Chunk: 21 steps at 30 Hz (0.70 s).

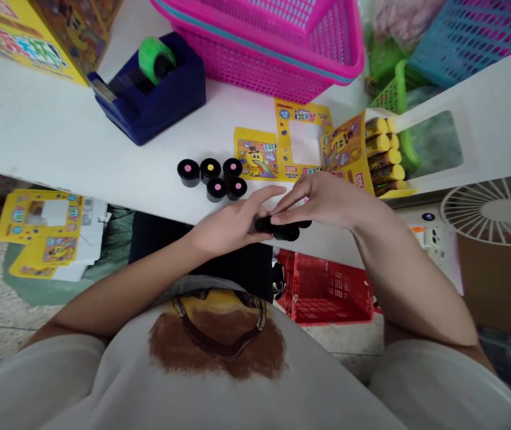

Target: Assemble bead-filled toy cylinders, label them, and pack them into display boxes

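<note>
My left hand [233, 221] and my right hand [322, 200] meet at the near edge of the white table [58, 137], both closed round a row of small black cylinders [282, 228] held between them. Just beyond the hands stand several black round pots [213, 176] with pink and yellow dots on their lids. A flat yellow printed carton [300, 146] lies unfolded behind my right hand, and to its right several yellow tubes [383, 158] lie side by side in an open yellow pack.
A dark blue tape dispenser [148, 89] with a green roll sits at the back left. A pink basket [277, 42] stands at the back; blue and green baskets [465, 36] at the far right. A red crate [327, 289] and flattened yellow cartons [45, 233] are on the floor; a white fan [492, 206] is at right.
</note>
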### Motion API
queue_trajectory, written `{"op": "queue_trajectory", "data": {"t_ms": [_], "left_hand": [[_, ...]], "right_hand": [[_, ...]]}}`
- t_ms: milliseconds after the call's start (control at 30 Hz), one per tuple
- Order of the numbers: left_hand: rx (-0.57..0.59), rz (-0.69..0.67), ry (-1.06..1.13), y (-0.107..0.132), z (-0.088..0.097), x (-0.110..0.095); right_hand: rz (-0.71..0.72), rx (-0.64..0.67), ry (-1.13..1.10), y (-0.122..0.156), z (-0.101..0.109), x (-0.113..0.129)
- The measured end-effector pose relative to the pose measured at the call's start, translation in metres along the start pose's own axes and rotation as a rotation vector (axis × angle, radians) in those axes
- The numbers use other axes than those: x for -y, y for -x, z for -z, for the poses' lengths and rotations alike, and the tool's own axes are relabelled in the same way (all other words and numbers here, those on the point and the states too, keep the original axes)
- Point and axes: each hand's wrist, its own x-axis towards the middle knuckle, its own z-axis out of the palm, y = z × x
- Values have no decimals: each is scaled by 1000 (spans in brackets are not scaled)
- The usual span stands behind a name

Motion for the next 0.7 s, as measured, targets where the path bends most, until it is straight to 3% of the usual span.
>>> {"op": "queue_trajectory", "data": {"t_ms": [300, 500, 700], "left_hand": [[-9, -1, 11, 0, 1, 3], [-19, 9, 23, -2, 2, 4], [-17, 49, 44, -2, 0, 3]], "right_hand": [[20, 26, 123, -6, 5, 11], [118, 52, 194, -5, 9, 14], [26, 95, 106, -12, 11, 12]]}}
